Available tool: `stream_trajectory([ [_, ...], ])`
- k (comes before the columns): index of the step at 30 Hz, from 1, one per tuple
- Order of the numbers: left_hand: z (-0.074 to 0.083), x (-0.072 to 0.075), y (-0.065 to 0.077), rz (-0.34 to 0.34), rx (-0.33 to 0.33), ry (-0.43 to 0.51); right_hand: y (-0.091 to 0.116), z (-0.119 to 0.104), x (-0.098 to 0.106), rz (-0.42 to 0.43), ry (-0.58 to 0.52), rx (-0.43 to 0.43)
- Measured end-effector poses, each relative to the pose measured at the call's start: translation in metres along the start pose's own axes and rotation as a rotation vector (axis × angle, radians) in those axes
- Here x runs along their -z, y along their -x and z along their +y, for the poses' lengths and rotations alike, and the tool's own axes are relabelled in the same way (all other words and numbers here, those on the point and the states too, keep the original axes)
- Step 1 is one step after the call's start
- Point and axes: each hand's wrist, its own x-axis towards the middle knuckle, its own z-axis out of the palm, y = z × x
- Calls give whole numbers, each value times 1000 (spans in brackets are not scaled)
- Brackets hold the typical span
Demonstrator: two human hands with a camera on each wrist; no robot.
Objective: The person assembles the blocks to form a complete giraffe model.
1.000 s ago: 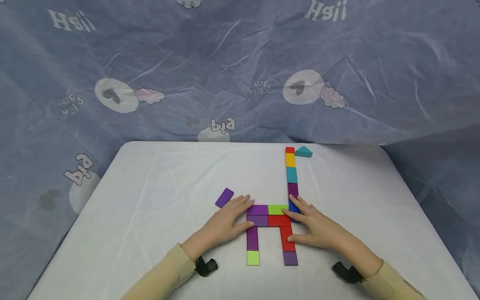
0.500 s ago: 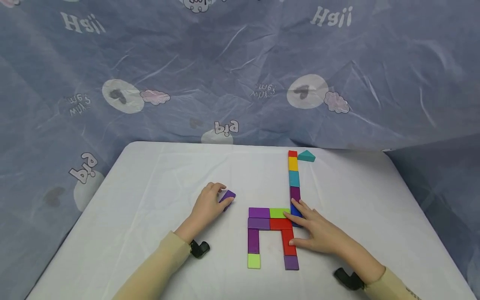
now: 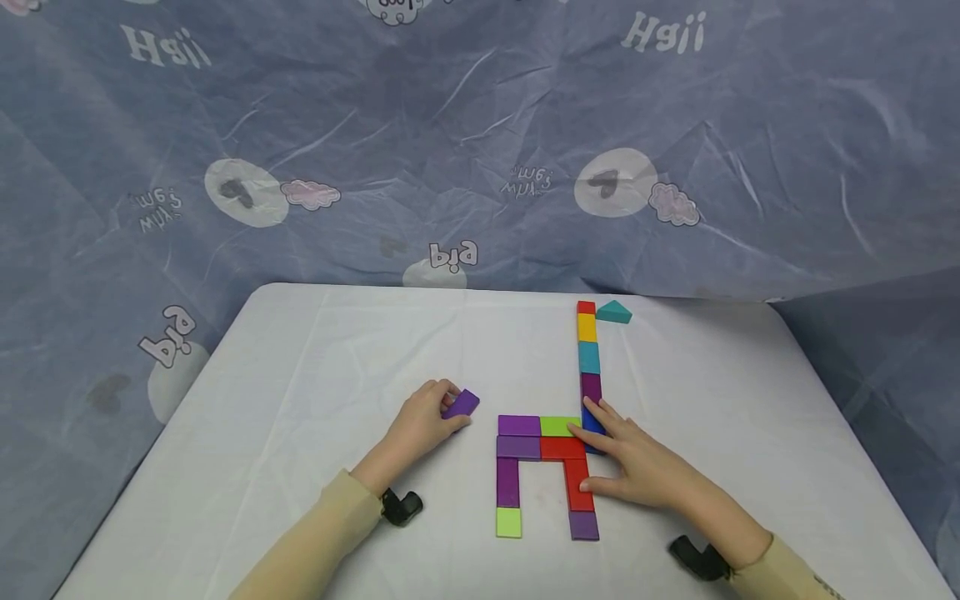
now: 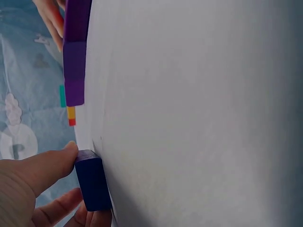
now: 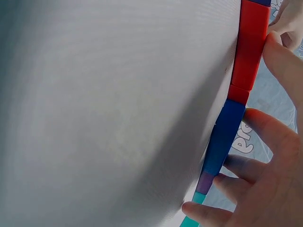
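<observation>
My left hand (image 3: 417,429) pinches a loose purple rectangular block (image 3: 462,403) between thumb and fingers, left of the arranged blocks. In the left wrist view this block (image 4: 93,182) looks dark blue, with the thumb at one end. My right hand (image 3: 637,458) lies with spread fingers over the arrangement. Its thumb touches the red upright block (image 3: 576,487), and other fingertips rest by the lime block (image 3: 555,426) and the blue block (image 3: 591,421), which is partly covered. Purple blocks (image 3: 518,426) form the left end of the two-row body.
A column of a dark purple, a teal (image 3: 588,357), a yellow (image 3: 587,327) and a red block runs toward the far edge. Beside its top lies a teal triangular block (image 3: 614,312). Two legs end in a lime (image 3: 508,523) and a purple block (image 3: 584,526) on the white table (image 3: 360,350).
My left hand has left the left end of the arrangement, taken hold of the loose purple block and turned it slightly, shifting it right. The right hand stays in place.
</observation>
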Motion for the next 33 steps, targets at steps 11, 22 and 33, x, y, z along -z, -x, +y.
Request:
stream_trajectory([
  [11, 9, -5, 16, -47, -80, 13, 0, 1, 0, -6, -17, 4],
  [22, 14, -11, 24, -58, -124, 7, 0, 2, -4, -11, -24, -4],
  [33, 14, -13, 29, -43, -154, 3, -1, 2, -4, -1, -24, 2],
])
